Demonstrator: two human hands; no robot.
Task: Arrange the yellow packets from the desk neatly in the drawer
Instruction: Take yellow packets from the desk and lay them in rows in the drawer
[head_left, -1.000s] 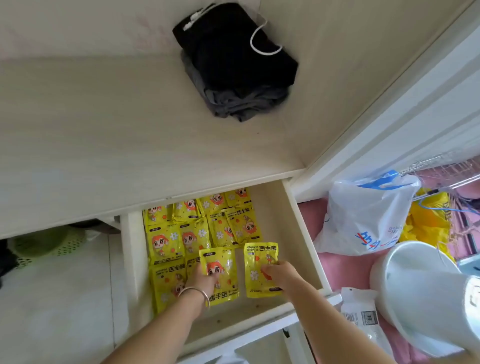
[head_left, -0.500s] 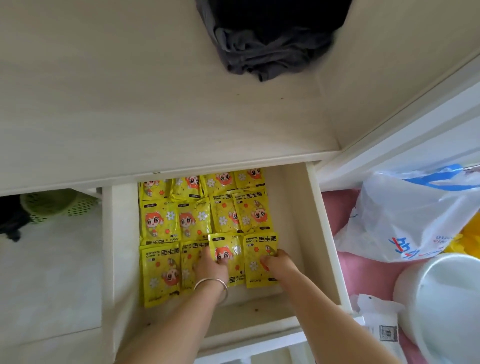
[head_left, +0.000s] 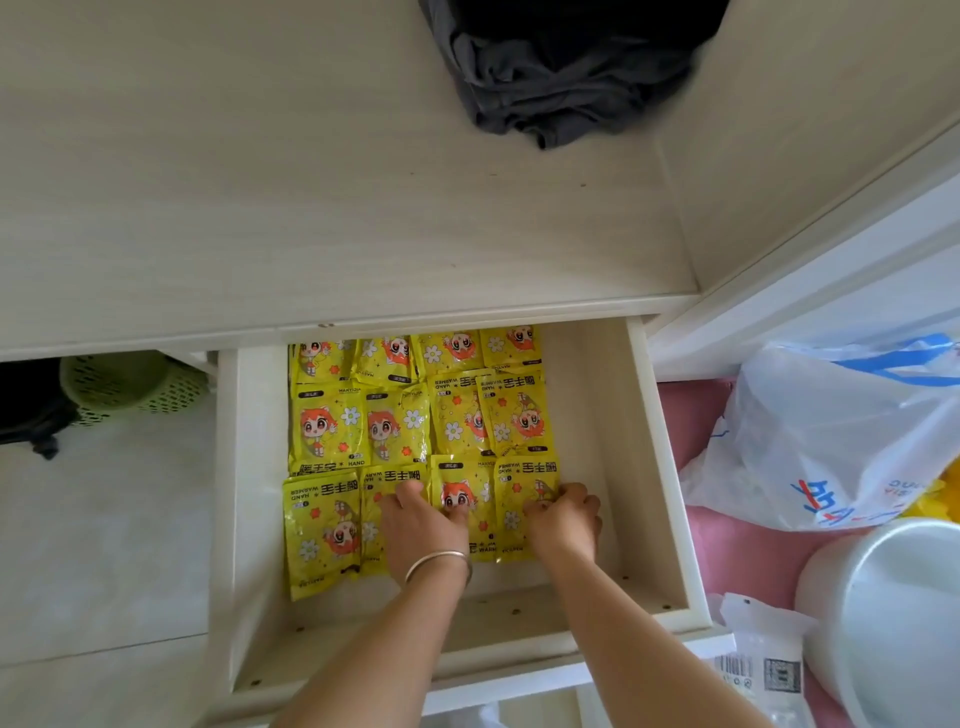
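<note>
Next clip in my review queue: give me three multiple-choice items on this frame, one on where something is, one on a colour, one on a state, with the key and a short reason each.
1. Where does the dark folded clothing lie?
A. inside the drawer
B. on the desk top, beyond the drawer
C. on the floor by the basket

2. What colour is the basket under the desk?
A. green
B. red
C. blue

3. What state is the drawer in?
A. shut
B. pulled open, with yellow packets in rows inside
C. pulled open, holding nothing

Key: 1 B, the clothing sits on the wood surface above the drawer's edge. 2 A, the perforated basket at left is pale green. 3 B, the yellow packets cover the drawer floor in rows, with the left hand and right hand on the nearest row.
</note>
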